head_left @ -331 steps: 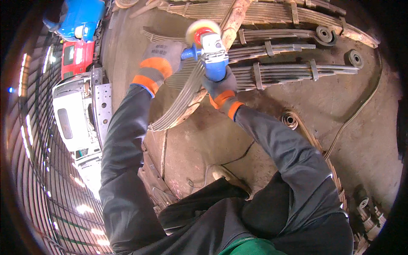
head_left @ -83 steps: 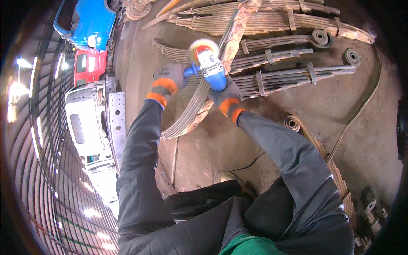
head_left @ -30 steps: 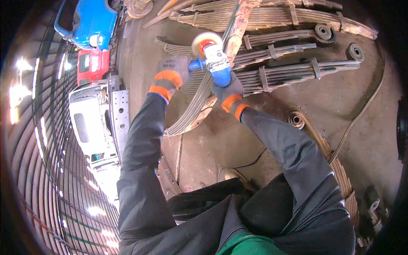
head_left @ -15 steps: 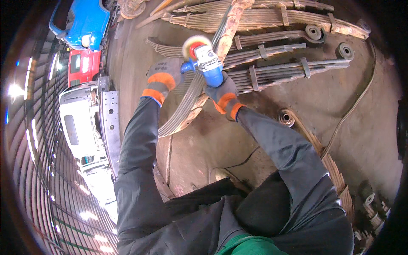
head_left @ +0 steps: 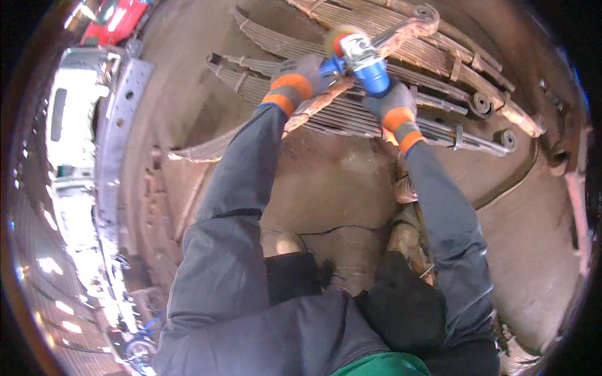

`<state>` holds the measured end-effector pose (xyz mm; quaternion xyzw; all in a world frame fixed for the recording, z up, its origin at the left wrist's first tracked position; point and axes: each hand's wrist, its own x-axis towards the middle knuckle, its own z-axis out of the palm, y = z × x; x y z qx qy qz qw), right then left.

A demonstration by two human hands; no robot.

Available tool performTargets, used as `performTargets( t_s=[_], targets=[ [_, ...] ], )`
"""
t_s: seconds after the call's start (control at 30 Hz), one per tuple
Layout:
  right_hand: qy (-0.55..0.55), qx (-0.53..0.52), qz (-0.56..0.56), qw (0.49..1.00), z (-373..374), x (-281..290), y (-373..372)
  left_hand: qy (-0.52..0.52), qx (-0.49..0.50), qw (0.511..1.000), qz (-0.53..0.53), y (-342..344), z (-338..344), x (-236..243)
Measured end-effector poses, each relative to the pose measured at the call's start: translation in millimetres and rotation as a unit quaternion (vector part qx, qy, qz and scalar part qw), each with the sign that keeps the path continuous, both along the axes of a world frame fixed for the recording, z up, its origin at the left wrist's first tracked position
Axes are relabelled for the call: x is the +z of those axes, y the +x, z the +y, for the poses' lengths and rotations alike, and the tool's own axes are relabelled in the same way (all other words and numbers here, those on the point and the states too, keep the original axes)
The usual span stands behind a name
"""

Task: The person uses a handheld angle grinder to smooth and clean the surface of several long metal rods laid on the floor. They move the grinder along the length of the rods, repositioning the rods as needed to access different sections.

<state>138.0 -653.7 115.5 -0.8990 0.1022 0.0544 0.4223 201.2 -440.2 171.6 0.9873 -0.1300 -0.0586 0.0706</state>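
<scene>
An angle grinder (head_left: 371, 74), blue with a silver head, is held in both my gloved hands. My left hand (head_left: 301, 80) is closed round its blue side handle. Its rear body is gripped by my right hand (head_left: 395, 108). A pale round disc (head_left: 342, 34) with a red centre sits at the far end of the tool. Beneath the grinder, a rusty leaf spring (head_left: 318, 108) lies slantwise across other springs, its rolled eye at the far right end. I cannot tell whether the disc touches the spring.
Several stacked leaf springs (head_left: 357, 119) with clamps lie under and beyond my hands. A dark cable (head_left: 338, 228) runs across the floor near my feet. On the left stand a perforated metal beam (head_left: 123, 119), a white truck cab (head_left: 72, 113) and a red vehicle (head_left: 115, 22).
My view has turned, so the springs and vehicles appear shifted. The grinder and both hands now appear farther right and slightly higher in view. Both hands keep their hold on it.
</scene>
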Motion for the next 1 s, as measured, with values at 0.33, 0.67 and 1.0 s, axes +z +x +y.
performTargets(
  t_s=[0.33, 0.67, 1.0],
  targets=[
    [-0.119, -0.066, -0.021, 0.99, -93.8, -20.1, -91.6, -0.177, -0.044, 0.981, 0.067, -85.1, -75.5, -44.1],
    [-0.291, -0.038, -0.008, 0.956, -8.9, 40.1, -39.7, -0.188, -0.044, 0.981, 0.021, 0.9, -20.1, -117.6],
    [-0.386, -0.014, 0.025, 0.922, 54.9, 77.6, 13.0, -0.272, 0.048, 0.96, 0.053, 11.0, 31.5, -60.4]
  ],
)
